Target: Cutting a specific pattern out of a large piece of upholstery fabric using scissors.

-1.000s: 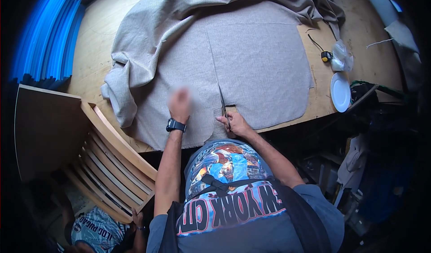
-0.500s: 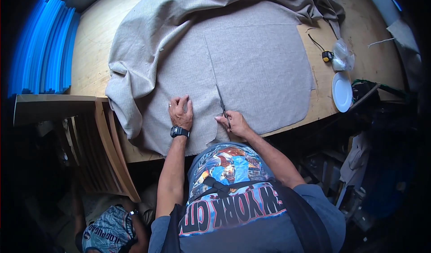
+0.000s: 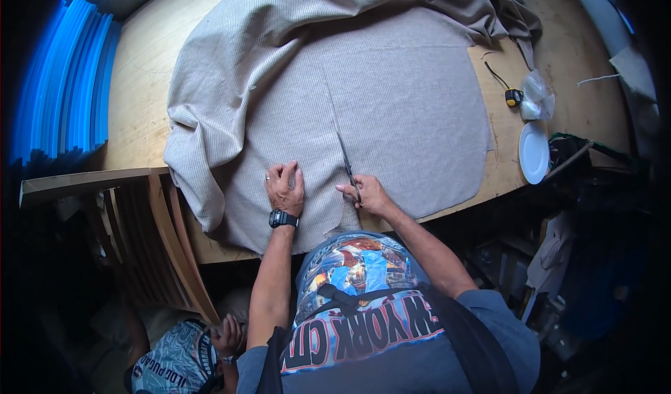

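My left hand [image 3: 284, 190], wearing a watch and a ring, lies on the beige ribbed fabric [image 3: 412, 114] with its fingers apart, left of the cut. My right hand [image 3: 367, 197] grips long scissors [image 3: 347, 158], whose blades point away from me along a straight line in the cloth. A narrow flap of fabric hangs below the scissors toward my shirt. More of the cloth lies in a bunched heap [image 3: 203, 66] along the left and far side of the flat part.
The wooden table [image 3: 133, 107] carries blue boards [image 3: 59, 86], a tape measure [image 3: 513, 98], a plastic bag [image 3: 537, 99] and a white plate [image 3: 533, 153]. A slatted wooden piece [image 3: 171, 244] stands at its near left edge. A co-worker [image 3: 175, 359] is low beside me at lower left.
My left hand has moved slightly toward me on the cloth. The slatted wooden piece has swung more upright against the table, and the co-worker's hand has shifted. The scissors remain in my right hand.
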### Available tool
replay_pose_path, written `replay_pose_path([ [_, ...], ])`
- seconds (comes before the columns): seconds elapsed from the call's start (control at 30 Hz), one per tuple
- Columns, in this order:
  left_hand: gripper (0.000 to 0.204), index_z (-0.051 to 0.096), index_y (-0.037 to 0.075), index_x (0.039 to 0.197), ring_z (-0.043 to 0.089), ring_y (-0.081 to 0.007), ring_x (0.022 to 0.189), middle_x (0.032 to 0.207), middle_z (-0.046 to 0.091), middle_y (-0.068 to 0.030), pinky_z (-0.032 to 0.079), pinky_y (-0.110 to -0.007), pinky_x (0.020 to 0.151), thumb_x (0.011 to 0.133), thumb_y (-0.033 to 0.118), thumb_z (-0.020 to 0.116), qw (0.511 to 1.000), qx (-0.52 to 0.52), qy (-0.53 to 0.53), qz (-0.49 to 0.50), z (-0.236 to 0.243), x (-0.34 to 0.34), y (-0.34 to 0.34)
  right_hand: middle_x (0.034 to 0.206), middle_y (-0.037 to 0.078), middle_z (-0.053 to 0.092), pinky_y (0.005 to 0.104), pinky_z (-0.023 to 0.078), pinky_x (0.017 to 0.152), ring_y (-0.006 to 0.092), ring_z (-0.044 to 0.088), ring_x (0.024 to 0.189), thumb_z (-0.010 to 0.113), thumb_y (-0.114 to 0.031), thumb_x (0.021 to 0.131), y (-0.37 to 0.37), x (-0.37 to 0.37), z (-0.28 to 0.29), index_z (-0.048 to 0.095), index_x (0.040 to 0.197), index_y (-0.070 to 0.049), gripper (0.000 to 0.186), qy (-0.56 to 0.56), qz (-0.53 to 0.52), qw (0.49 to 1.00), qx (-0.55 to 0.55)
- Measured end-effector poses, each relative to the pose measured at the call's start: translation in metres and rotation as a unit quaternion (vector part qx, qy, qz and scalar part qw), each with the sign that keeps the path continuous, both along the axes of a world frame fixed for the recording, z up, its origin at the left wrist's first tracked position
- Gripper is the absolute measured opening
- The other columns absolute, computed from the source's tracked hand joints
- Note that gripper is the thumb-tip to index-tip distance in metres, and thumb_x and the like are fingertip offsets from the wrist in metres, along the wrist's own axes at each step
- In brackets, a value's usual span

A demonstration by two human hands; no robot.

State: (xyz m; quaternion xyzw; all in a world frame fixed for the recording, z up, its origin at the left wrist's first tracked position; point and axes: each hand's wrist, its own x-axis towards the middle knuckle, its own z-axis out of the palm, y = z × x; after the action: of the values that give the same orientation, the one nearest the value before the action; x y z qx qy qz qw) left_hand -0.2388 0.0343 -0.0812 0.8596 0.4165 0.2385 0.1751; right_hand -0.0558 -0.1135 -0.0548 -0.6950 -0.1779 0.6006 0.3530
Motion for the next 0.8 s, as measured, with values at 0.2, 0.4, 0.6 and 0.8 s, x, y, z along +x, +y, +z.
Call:
replay_pose_path([
  [0.2, 0.024, 0.070, 0.011, 0.106, 0.056, -0.0270, 0.090, 0.097, 0.056, -0.0093, 0.046, -0.041, 0.080, 0.082, 0.014, 0.071, 1.000, -0.006, 0.007, -0.001, 0.000, 0.000, 0.001, 0.063, -0.002, 0.054, 0.0236, 0.043, 0.048, 0.0074, 0.052, 0.050, 0.073, -0.047, 0.087, 0.019, 0.010, -0.005, 0.060, 0.084, -0.005, 0.043, 0.001, -0.034, 0.999, 0.029],
  [0.4, 0.024, 0.070, 0.010, 0.106, 0.055, -0.0265, 0.088, 0.096, 0.056, -0.0084, 0.045, -0.041, 0.080, 0.081, 0.013, 0.071, 1.000, -0.021, 0.008, -0.001, 0.004, 0.001, -0.001, 0.060, -0.001, 0.055, 0.0219, 0.041, 0.044, 0.0069, 0.050, 0.047, 0.076, -0.047, 0.084, 0.024, 0.013, -0.002, 0.062, 0.081, -0.004, 0.045, -0.003, -0.019, 0.999, 0.035],
  [0.6, 0.024, 0.071, 0.011, 0.105, 0.056, -0.0263, 0.089, 0.096, 0.056, -0.0082, 0.045, -0.041, 0.080, 0.081, 0.014, 0.071, 1.000, -0.016, 0.001, 0.005, 0.005, 0.001, 0.000, 0.057, -0.002, 0.053, 0.0225, 0.040, 0.043, 0.0070, 0.049, 0.047, 0.075, -0.045, 0.086, 0.042, 0.022, -0.004, 0.063, 0.078, -0.005, 0.043, 0.010, -0.037, 0.998, 0.040],
  [0.8, 0.024, 0.071, 0.011, 0.105, 0.056, -0.0263, 0.088, 0.095, 0.056, -0.0083, 0.045, -0.040, 0.079, 0.081, 0.013, 0.071, 1.000, -0.019, 0.003, 0.008, 0.004, -0.001, 0.001, 0.056, -0.002, 0.052, 0.0238, 0.041, 0.043, 0.0080, 0.050, 0.047, 0.075, -0.049, 0.085, 0.050, 0.024, -0.002, 0.062, 0.080, -0.005, 0.046, 0.003, -0.021, 0.999, 0.040],
])
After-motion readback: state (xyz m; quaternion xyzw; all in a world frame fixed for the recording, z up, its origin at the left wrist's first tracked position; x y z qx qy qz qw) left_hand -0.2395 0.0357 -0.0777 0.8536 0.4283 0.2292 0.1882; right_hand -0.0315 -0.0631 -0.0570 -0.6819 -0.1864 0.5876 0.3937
